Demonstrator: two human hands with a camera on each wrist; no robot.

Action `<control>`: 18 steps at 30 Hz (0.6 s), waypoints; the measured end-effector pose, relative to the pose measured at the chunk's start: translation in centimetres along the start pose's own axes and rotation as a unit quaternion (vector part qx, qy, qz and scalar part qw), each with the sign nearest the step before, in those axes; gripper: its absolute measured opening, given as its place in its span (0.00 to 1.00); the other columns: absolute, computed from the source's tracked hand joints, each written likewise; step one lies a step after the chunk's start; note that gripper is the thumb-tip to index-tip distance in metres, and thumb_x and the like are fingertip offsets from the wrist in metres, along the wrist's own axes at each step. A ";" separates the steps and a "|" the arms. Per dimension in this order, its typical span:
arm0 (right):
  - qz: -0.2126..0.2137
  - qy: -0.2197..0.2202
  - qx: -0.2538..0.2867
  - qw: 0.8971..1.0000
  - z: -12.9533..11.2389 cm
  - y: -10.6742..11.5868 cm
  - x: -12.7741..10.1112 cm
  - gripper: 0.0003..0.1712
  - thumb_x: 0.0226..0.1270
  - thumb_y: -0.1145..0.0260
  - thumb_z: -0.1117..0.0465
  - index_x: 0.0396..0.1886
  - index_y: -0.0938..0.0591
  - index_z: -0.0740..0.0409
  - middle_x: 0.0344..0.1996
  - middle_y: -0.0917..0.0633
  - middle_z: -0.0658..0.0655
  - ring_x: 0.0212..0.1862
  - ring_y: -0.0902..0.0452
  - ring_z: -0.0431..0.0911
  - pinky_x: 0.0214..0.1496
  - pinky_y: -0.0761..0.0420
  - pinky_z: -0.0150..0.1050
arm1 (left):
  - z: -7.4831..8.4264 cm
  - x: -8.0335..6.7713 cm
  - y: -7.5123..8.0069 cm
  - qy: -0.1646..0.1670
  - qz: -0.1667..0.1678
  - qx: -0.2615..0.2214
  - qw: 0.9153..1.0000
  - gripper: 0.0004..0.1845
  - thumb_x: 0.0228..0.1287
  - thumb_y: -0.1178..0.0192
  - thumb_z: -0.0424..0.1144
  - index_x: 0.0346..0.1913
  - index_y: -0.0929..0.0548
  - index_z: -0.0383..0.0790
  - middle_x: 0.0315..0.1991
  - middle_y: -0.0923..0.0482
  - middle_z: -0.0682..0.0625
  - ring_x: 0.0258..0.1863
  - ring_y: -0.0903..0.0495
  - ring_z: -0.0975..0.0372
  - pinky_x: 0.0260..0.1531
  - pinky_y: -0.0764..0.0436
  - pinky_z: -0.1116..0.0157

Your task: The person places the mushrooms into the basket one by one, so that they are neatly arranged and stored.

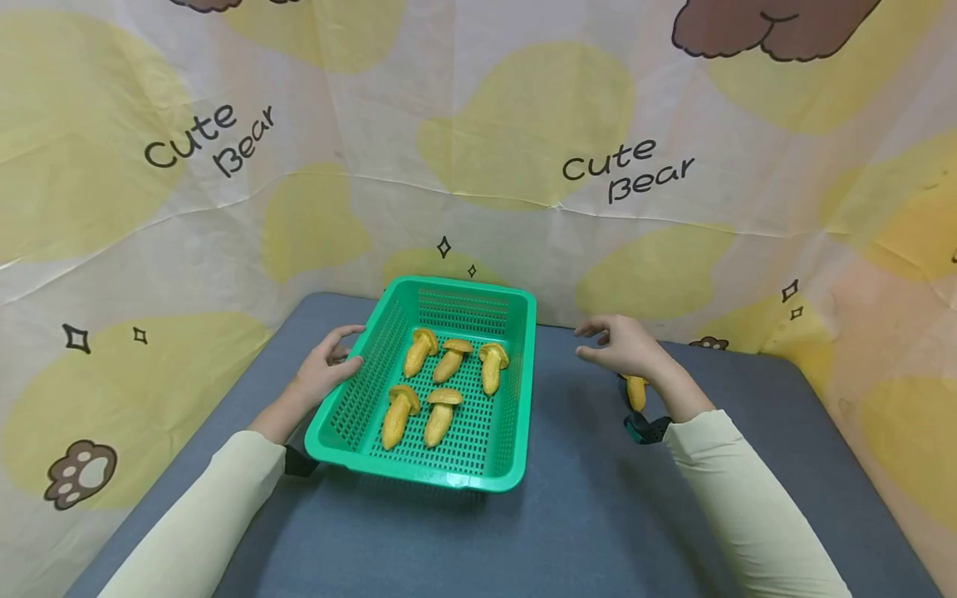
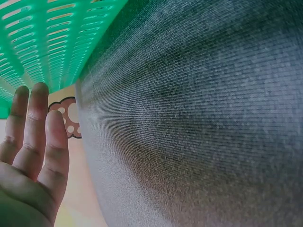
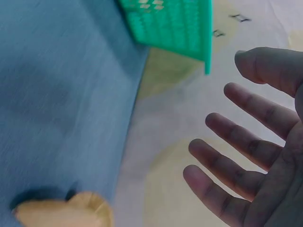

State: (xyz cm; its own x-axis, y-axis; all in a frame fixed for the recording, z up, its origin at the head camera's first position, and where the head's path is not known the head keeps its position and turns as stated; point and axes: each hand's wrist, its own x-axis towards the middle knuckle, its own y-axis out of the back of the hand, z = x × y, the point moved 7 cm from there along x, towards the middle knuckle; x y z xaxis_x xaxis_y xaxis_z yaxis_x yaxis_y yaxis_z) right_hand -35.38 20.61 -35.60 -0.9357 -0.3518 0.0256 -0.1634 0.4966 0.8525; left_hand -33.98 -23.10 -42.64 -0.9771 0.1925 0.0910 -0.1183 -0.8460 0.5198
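Observation:
A green plastic basket [image 1: 521, 399] sits on the grey-blue cloth, with several yellow mushrooms [image 1: 452, 362] lying inside it. At its left side is my left hand [image 1: 321, 365], fingertips at the outer wall; in the left wrist view the fingers [image 2: 34, 118] look nearly straight beside the slotted side. My right hand [image 1: 620, 345] hovers to the right of the basket, holding nothing, its fingers [image 3: 246, 137] spread and slightly bent. Below the right wrist another mushroom [image 1: 636, 394] lies on the cloth, partly hidden by the arm; the right wrist view shows this mushroom [image 3: 66, 213] cut off at the bottom.
A grey-blue cloth [image 1: 583, 515] covers the tabletop. Behind and at both sides hangs a patterned curtain [image 1: 508, 124] with bear prints and lettering, close to the table's back edge. A dark wrist strap [image 1: 649, 429] is on the right wrist.

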 end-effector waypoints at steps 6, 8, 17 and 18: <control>0.013 -0.032 0.000 0.999 2.8 0.5 -0.6 0.18 0.68 0.37 0.54 0.54 0.19 0.54 0.61 0.24 0.65 0.58 0.26 0.63 0.51 0.22 0.55 | 0.0 0.0 -0.1 0.001 -0.001 -0.002 1.000 0.30 0.73 0.48 0.47 0.74 0.42 0.50 0.75 0.52 0.34 0.71 0.45 0.37 0.57 0.33 0.36; 0.017 -0.044 0.003 0.999 3.6 0.7 -0.8 0.18 0.68 0.38 0.54 0.54 0.19 0.54 0.60 0.23 0.65 0.59 0.27 0.64 0.51 0.22 0.55 | 0.0 0.0 -0.2 -0.001 -0.002 0.000 1.000 0.31 0.73 0.49 0.46 0.74 0.43 0.49 0.75 0.52 0.33 0.71 0.44 0.37 0.56 0.32 0.36; 0.032 -0.064 0.005 0.997 7.0 0.7 -1.1 0.19 0.68 0.38 0.55 0.55 0.20 0.58 0.58 0.23 0.70 0.58 0.29 0.69 0.51 0.23 0.57 | -0.2 0.3 -0.1 0.002 0.001 0.001 1.000 0.31 0.73 0.49 0.47 0.74 0.43 0.49 0.75 0.50 0.34 0.70 0.43 0.38 0.56 0.31 0.37; 0.031 -0.063 0.003 0.998 7.4 0.6 -1.2 0.19 0.68 0.38 0.56 0.56 0.20 0.59 0.58 0.23 0.71 0.58 0.29 0.69 0.52 0.23 0.58 | -0.2 0.3 -0.1 0.003 0.000 0.001 1.000 0.31 0.73 0.49 0.47 0.74 0.43 0.49 0.75 0.51 0.34 0.70 0.43 0.38 0.56 0.31 0.37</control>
State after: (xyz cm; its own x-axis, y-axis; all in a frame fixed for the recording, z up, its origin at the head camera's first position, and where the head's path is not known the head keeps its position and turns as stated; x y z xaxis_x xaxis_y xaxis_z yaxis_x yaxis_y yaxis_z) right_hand -36.70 27.19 -38.93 -0.9760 -0.2175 0.0108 -0.1065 0.5196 0.8477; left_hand -34.32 -23.05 -42.87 -0.9782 0.1893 0.0859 -0.1177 -0.8450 0.5217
